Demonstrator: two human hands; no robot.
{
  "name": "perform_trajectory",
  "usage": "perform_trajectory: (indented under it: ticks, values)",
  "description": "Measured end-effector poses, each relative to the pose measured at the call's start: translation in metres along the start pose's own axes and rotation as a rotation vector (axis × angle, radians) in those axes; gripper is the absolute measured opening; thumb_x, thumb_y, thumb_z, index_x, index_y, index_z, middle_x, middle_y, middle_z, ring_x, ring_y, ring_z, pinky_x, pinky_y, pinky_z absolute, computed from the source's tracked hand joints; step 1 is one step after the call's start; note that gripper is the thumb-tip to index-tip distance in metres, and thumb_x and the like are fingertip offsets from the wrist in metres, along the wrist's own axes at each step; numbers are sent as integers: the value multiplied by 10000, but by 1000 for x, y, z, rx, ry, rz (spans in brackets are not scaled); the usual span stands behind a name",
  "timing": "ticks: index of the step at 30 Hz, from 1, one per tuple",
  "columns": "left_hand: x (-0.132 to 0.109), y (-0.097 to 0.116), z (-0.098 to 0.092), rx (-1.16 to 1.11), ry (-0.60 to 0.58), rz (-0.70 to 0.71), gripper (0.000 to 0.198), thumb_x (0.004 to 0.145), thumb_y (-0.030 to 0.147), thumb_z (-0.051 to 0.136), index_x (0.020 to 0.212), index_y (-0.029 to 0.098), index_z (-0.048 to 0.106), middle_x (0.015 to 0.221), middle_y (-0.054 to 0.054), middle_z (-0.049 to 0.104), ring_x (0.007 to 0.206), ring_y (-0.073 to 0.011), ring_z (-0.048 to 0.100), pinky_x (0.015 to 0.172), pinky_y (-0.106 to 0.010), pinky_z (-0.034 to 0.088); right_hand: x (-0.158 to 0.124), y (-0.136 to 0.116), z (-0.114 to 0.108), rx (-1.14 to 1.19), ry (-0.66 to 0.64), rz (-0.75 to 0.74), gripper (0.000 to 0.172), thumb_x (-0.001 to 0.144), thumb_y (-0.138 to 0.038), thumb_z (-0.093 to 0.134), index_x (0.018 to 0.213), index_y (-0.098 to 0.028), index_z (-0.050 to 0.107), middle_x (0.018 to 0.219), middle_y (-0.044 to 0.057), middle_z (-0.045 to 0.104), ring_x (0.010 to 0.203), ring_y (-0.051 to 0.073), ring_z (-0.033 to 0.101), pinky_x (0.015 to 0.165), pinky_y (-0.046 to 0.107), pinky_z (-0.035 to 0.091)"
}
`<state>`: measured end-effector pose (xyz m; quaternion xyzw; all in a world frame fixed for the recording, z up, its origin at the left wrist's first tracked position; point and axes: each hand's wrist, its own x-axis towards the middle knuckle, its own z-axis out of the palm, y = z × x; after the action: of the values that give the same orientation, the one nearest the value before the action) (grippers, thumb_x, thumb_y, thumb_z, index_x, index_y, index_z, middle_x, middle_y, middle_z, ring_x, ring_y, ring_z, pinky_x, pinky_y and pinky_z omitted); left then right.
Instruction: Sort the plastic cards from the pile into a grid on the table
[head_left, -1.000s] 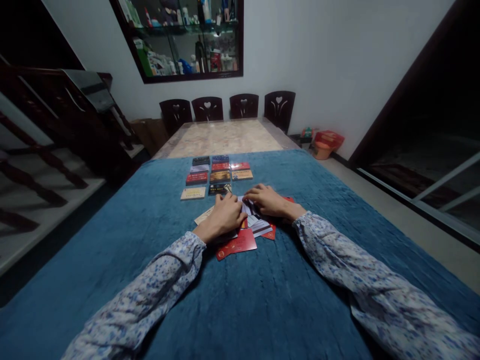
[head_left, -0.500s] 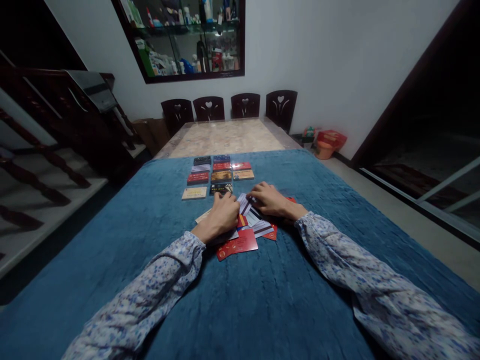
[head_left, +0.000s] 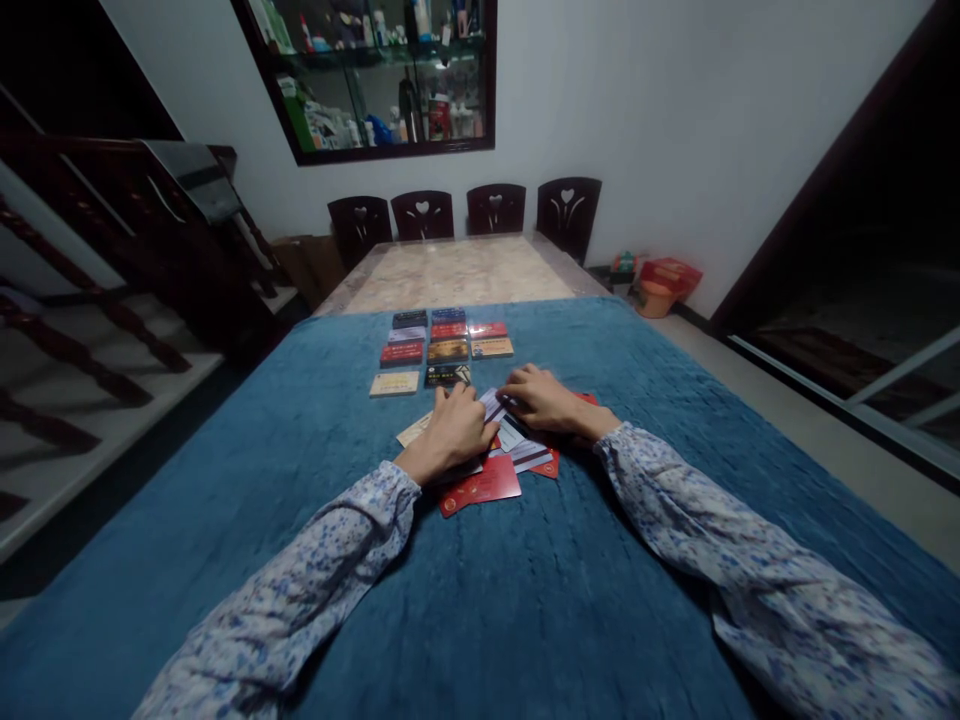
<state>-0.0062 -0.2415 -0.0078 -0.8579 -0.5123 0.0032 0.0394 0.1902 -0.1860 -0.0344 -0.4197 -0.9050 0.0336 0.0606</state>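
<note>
A loose pile of cards lies under my hands, with a red card [head_left: 484, 483] at its near edge and striped white cards [head_left: 532, 456] to the right. My left hand [head_left: 454, 430] rests low over the pile's left side, fingers bent down and thumb apart. A cream card [head_left: 414, 430] sticks out beside it. With curled fingers, my right hand [head_left: 540, 400] grips the edge of a white card [head_left: 493, 404] near the pile's far side. The palms hide part of the pile.
Beyond the pile, small stacks stand in rows, among them a black stack [head_left: 448, 375], a cream stack [head_left: 394, 383] and a red stack [head_left: 402, 352]. A blue cloth [head_left: 570, 600] covers the near table. Several dark chairs [head_left: 422, 215] line the far end.
My left thumb has stretched to the right over the pile, covering more of the red and yellow card there. My right hand stays at the white card. The view has shifted slightly.
</note>
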Motion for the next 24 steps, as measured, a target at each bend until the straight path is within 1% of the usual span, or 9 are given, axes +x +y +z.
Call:
perform_trajectory:
  ticks: [5,9,14,17,20,22,24]
  values:
    - [1,-1,-1,-38,-16,-8,381,983,455,565,995,130,762,1103,-167,678,1138,-334,556,976,-484,411,-1,-1,0,12,-6,-19,373,967,-253,529,1299,-217,695,1240,151,639,1116,288,497,851,376,373]
    - [2,-2,1,-62,-2,-18,346,983,410,562,1004,125,756,1100,-170,688,1129,-337,568,960,-488,421,0,0,3,43,22,-38,401,937,-223,559,1317,-219,688,1314,147,636,1159,298,489,891,400,394]
    - [3,-3,5,-62,33,5,329,967,375,550,942,125,763,1062,-174,701,1093,-336,581,943,-491,416,1,5,6,85,25,-82,423,924,-208,563,1330,-219,679,1383,136,642,1201,313,478,909,440,405]
    - [4,-6,6,-63,36,16,336,961,380,546,932,131,769,1035,-169,712,1073,-331,593,942,-493,415,0,7,6,84,36,-115,432,904,-179,574,1318,-227,687,1370,128,662,1201,310,480,911,439,402]
    - [4,-9,2,-73,19,30,328,957,369,548,911,137,775,1012,-160,729,1063,-322,616,950,-482,415,0,8,6,73,68,-131,379,922,-173,568,1271,-215,712,1323,129,692,1186,304,491,909,430,387]
    - [5,-12,-2,-90,1,48,323,965,345,534,889,144,776,984,-151,744,1033,-306,638,943,-457,418,1,8,6,60,97,-138,334,940,-178,566,1228,-217,730,1271,123,715,1173,297,500,896,414,373]
    - [5,-16,-6,-113,-14,73,335,978,316,511,843,150,770,931,-137,755,956,-274,659,905,-416,424,1,9,6,44,132,-153,299,945,-175,573,1183,-227,746,1213,113,735,1167,291,506,880,395,357]
